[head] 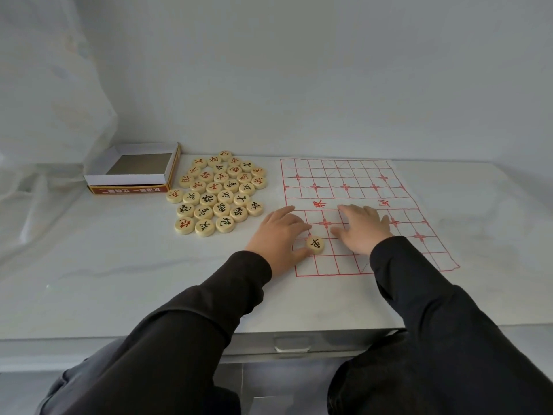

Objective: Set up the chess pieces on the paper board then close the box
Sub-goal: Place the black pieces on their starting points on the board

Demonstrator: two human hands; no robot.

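Left hand (pixel 278 232) lies flat on the board's (pixel 344 175) near left corner, fingers straight, thumb against one black-marked piece (pixel 315 245) standing on the grid. Right hand (pixel 363 229) rests just beside it, fingers spread and pressing the paper down. The other pieces (pixel 218 193) lie face up in a cluster on the table (pixel 119 265), between the board and the open box (pixel 131 172).
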